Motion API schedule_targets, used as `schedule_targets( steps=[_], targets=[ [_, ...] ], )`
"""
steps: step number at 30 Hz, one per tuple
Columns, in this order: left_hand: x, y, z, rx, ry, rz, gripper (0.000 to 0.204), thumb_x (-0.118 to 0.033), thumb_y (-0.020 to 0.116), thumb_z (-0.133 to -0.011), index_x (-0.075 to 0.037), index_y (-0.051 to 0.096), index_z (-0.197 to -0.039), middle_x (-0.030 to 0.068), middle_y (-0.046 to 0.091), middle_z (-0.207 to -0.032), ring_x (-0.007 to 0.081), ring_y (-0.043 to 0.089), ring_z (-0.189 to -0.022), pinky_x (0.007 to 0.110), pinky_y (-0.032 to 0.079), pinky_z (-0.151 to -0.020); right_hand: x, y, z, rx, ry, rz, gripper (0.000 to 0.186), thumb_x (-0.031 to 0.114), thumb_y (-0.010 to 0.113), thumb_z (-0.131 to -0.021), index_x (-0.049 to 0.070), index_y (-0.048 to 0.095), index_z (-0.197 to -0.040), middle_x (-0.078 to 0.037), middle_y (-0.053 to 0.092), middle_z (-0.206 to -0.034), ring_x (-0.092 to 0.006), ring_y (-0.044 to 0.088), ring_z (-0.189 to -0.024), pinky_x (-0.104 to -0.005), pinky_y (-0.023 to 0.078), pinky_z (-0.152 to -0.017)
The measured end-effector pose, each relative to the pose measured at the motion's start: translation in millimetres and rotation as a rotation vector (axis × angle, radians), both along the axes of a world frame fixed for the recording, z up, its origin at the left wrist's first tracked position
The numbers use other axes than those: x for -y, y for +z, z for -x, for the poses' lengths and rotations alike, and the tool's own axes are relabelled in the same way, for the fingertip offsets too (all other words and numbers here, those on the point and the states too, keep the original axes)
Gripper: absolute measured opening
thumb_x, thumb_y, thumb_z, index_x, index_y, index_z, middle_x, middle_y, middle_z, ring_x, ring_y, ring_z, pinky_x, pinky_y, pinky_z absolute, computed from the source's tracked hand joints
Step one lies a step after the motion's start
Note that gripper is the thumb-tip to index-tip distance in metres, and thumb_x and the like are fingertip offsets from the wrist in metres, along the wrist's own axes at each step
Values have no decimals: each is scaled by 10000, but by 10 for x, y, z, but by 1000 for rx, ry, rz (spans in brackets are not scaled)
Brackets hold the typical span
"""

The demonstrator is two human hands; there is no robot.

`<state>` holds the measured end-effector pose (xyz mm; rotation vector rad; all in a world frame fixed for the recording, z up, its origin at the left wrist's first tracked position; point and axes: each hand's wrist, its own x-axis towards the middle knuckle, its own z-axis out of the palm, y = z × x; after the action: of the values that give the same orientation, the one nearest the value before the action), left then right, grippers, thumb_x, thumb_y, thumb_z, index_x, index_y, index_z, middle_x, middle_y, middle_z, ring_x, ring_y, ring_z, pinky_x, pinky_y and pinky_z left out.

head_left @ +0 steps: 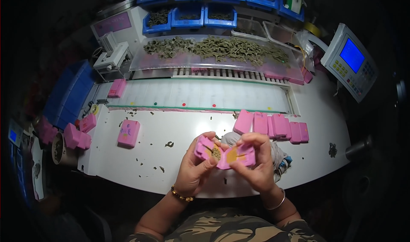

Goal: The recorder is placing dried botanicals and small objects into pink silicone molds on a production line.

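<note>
Over the front of the white table, both hands hold a pink rubber mold (pixel 222 165) spread apart like a book, its halves meeting at the bottom. My left hand (pixel 194 170) grips the left half, thumb on its inner face. In that half lies a small olive-green patterned piece (pixel 216 153) with a stem. My right hand (pixel 259 165) is closed on the right half, whose inside shows a yellowish hollow. Behind the right hand is a crumpled grey-white cloth (pixel 277 154), partly covered. Left of the hands, a closed pink mold block (pixel 128 133) lies on the table.
A row of pink mold blocks (pixel 279 125) stands at right behind the hands. Beyond are a pale conveyor strip (pixel 200 94) and a clear tray (pixel 141 62) heaped with green pieces. Blue bins (pixel 186 16) line the back. A control panel (pixel 352 62) stands at right. Green scraps (pixel 169 144) dot the table.
</note>
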<state>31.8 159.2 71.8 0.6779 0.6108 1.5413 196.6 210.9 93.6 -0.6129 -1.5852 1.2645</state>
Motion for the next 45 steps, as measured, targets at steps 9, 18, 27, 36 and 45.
schedule_targets(
  steps=[9,18,27,36,45],
  targets=[
    [-158,56,61,310,90,134,339,-409,511,-1009,-82,471,-929,112,562,-722,149,506,-561,248,429,-504,314,119,158,395,132,-545,360,219,849,-720,75,686,-1007,-65,644,-984,-264,582,-867,-352,484,-775],
    [-93,17,-16,132,56,299,271,-231,449,-964,-65,442,-749,80,513,-687,199,540,-606,307,451,-548,234,203,163,330,-123,-345,428,39,808,-755,40,622,-1140,-66,686,-926,-180,624,-749,-276,483,-612],
    [-120,-194,-35,176,60,237,260,-217,386,-954,-67,426,-747,52,458,-684,166,436,-573,299,421,-576,174,222,191,344,1,-314,252,13,781,-765,28,660,-985,-71,674,-828,-191,627,-666,-292,491,-600],
    [-184,-24,75,354,-34,255,198,-220,359,-990,-96,462,-874,47,479,-694,159,494,-523,273,409,-493,159,335,89,195,116,-358,246,-48,778,-734,69,707,-938,-61,691,-841,-163,624,-682,-260,483,-596],
    [4,17,218,-253,-236,63,166,-107,584,-977,32,610,-1064,82,657,-926,116,638,-855,262,530,-765,-12,166,-121,413,-245,-1077,275,50,751,-616,108,755,-884,23,639,-862,-149,571,-753,-260,467,-623]
  ],
)
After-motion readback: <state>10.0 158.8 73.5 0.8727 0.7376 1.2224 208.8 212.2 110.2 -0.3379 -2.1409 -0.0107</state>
